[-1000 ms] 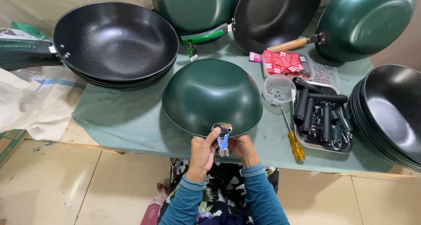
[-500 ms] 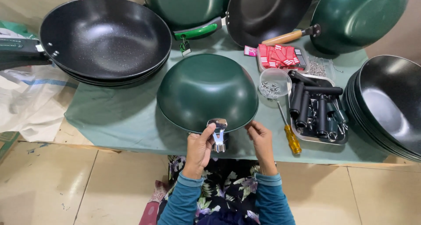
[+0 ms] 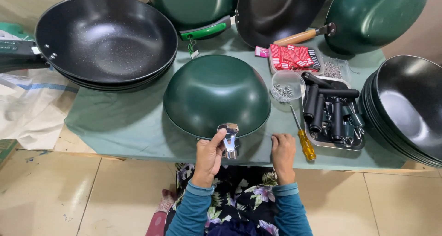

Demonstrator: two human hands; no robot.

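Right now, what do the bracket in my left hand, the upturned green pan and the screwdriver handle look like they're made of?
Bracket: polished metal, likely steel, with mirror-like glints.
Green pan: probably coated metal, with a smooth satin sheen.
Screwdriver handle: translucent amber, probably plastic.

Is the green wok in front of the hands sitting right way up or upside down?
Upside down. The green wok shows its domed outer bottom, rim on the table cloth. The left hand holds the metal handle bracket at its near edge.
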